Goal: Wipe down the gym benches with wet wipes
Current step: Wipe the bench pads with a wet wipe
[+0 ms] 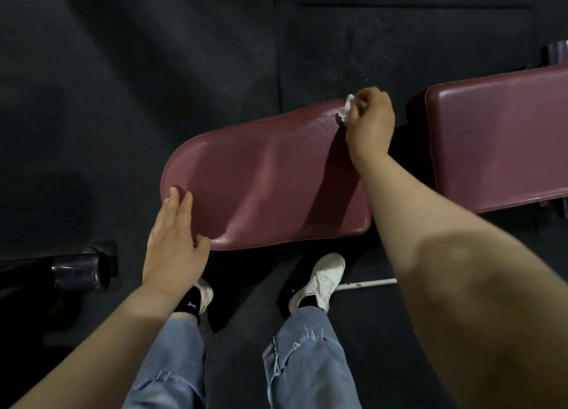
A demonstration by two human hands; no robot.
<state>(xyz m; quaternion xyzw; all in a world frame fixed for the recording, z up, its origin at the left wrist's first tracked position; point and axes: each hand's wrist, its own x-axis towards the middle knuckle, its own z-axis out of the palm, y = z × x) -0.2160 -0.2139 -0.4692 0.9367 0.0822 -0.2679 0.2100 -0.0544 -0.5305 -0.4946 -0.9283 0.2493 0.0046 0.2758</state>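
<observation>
A maroon padded bench seat [261, 181] lies across the middle of the view, and its surface glistens with small wet beads near the far right corner. My right hand [370, 122] grips a crumpled white wet wipe [347, 108] and presses it on that far right corner of the seat. Straight fingers of my left hand [172, 239] rest flat on the seat's near left edge. A second maroon pad, the backrest [498, 144], sits to the right, separated from the seat by a dark gap.
Dark rubber gym flooring [153, 70] surrounds the bench. A black metal frame foot with a chrome cap [80, 270] lies at the lower left. My legs in jeans and white sneakers [322, 281] stand close to the seat's near edge. A white floor line [368, 284] runs beside the right shoe.
</observation>
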